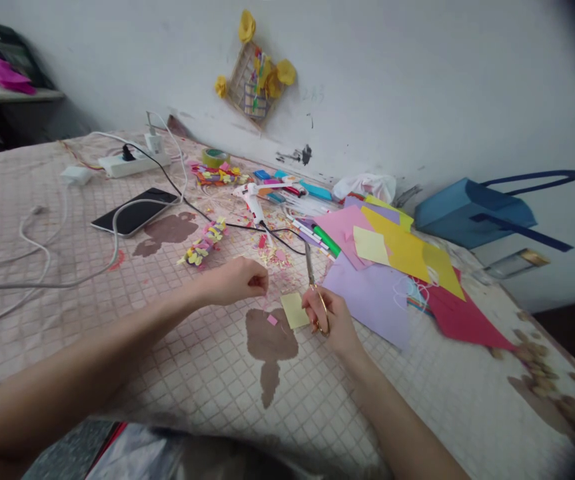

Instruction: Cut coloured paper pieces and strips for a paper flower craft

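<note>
My right hand [328, 320] is closed through the handles of a pair of scissors [312, 277], blades pointing away from me. A small yellow paper square [294, 310] lies on the patterned cloth [192, 373] just left of that hand. My left hand [240, 280] is curled in a loose fist, fingertips pinched on something too small to name. A tiny pink scrap [272, 320] lies below it. Both hands hover low over the cloth near a brown printed shape [270, 347].
Sheets of lilac [372, 297], yellow [407, 250], pink and red paper [462, 317] spread to the right. Behind are a glue gun [252, 200], markers, paper scraps, a tape roll [215, 157], a phone [134, 212], cables and a power strip [132, 162]. A blue bag [477, 210] rests against the wall.
</note>
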`<action>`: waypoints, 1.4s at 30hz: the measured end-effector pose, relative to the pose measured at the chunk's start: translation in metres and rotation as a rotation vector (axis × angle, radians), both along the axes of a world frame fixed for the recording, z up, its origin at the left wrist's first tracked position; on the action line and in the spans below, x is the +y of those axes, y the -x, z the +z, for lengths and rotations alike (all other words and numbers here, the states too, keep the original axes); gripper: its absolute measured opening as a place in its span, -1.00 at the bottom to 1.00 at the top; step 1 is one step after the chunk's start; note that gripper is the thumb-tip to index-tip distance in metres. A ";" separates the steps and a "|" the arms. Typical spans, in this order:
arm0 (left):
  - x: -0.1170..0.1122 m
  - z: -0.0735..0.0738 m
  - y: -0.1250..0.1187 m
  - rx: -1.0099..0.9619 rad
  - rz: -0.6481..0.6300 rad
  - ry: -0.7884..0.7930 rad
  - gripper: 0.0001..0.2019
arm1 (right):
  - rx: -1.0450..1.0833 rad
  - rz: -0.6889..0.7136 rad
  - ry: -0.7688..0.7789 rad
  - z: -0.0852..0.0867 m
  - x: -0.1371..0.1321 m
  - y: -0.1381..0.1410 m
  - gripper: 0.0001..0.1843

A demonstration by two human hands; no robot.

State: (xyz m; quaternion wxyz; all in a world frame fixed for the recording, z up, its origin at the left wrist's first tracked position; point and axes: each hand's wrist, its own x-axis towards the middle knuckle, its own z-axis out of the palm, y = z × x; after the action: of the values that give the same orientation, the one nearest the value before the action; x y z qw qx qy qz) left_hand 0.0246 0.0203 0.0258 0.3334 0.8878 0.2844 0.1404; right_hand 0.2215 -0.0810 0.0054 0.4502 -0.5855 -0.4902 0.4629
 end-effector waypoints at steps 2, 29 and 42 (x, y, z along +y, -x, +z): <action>0.000 0.000 -0.001 0.027 0.015 -0.075 -0.87 | 0.003 -0.002 0.005 0.000 0.000 0.001 -0.56; -0.024 -0.003 -0.020 -0.261 0.031 0.369 -0.90 | 0.023 -0.003 -0.002 0.002 -0.001 0.004 -0.58; -0.028 -0.004 -0.026 -0.357 0.073 0.712 -0.85 | -0.015 0.041 -0.018 0.005 -0.003 0.011 -0.77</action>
State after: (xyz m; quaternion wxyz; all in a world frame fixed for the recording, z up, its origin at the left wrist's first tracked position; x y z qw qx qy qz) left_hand 0.0507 -0.0079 0.0215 0.6594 0.6676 0.2843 0.1967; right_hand 0.2104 -0.0836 0.0105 0.4422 -0.5747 -0.5096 0.4631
